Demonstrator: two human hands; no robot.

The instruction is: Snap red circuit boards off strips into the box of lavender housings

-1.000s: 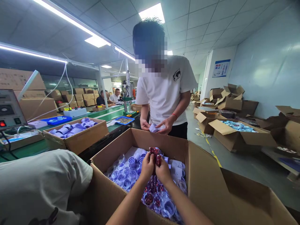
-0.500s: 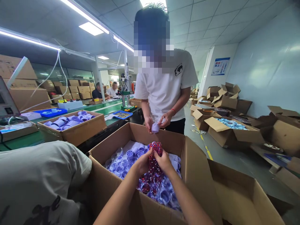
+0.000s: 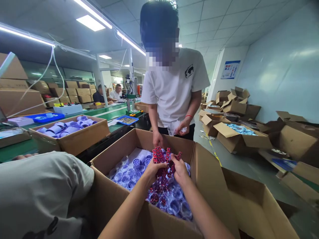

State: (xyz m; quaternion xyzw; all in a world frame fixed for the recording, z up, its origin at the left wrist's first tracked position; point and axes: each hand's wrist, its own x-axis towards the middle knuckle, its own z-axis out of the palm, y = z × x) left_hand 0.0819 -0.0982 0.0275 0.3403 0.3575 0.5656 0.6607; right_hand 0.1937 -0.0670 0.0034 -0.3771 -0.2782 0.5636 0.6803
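Red beaded strands (image 3: pixel 158 156), over the open carton (image 3: pixel 142 138): left hand (image 3: pixel 152 170) grips some tightly, right hand (image 3: pixel 180 170) others, fingertips partly hidden; lower ends blur among the carton's wrapped purple parts (image 3: pixel 126 174).

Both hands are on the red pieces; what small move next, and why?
Probably draw the left hand and right hand slightly back with the red pieces: a co-worker's hand is at the cardboard box, just beyond them.
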